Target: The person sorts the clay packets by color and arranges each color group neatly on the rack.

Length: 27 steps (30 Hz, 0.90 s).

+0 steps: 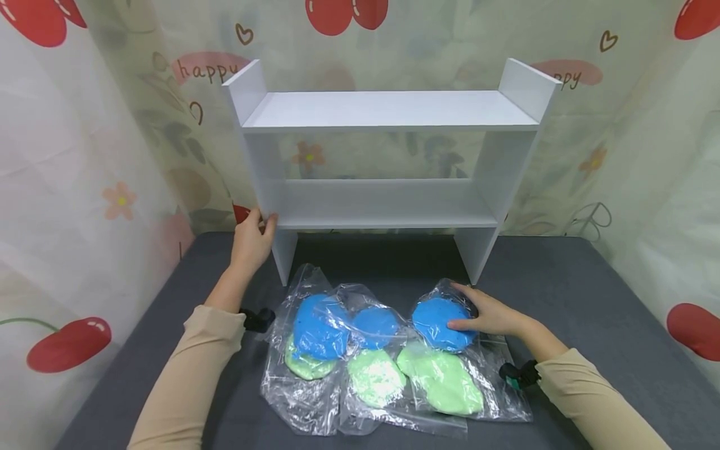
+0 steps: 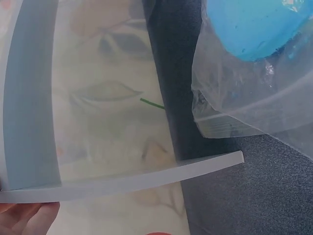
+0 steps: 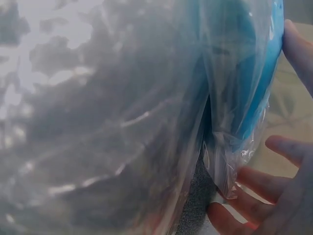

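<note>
On the table lie several clear plastic bags with soft, clay-like lumps inside: a blue lump (image 1: 320, 328) at left, a smaller blue lump (image 1: 375, 326) in the middle, and a blue lump (image 1: 441, 322) at right. Pale green lumps (image 1: 441, 378) lie nearer the front. My right hand (image 1: 495, 312) rests on the right-hand bag, its thumb against the blue lump; in the right wrist view the fingers (image 3: 264, 183) spread along the bag's crumpled edge. My left hand (image 1: 252, 240) touches the outer side of a white shelf unit (image 1: 388, 206), fingertips at the left side panel (image 2: 122, 183).
The white shelf unit stands at the back of the dark grey table (image 1: 540, 275), its bare upper shelf (image 1: 388, 107) between raised side panels. A printed curtain (image 1: 84, 187) with cherries and flowers encloses the back and both sides.
</note>
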Available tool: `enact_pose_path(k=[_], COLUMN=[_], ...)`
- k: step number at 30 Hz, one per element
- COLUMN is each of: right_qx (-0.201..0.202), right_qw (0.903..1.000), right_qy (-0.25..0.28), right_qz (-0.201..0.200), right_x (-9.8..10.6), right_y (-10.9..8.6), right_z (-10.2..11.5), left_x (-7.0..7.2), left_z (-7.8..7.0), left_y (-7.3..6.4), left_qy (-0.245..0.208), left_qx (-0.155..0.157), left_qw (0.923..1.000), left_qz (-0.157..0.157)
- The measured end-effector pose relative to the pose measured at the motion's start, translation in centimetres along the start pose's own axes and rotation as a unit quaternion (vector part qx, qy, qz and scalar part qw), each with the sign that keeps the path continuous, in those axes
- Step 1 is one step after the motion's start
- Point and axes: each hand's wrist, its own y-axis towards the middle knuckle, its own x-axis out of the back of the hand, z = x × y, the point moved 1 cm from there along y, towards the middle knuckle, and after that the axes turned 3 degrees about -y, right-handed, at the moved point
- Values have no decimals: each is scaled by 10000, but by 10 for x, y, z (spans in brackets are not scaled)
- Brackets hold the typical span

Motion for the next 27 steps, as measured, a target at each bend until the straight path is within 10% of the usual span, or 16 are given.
enact_pose_path(k=[12, 27], right_qx=[247, -424], right_qw=[9991, 9990], right_qy=[308, 93], right_qz=[140, 47], right_x=[1, -3], right_y=[2, 4], right_z=[0, 1], left_x=[0, -1], left_z=[-1, -2], left_y=[-3, -5], left_qy=[-178, -265], left_qx=[11, -112], left_qw=[9998, 9994], left_qz=[-49, -175])
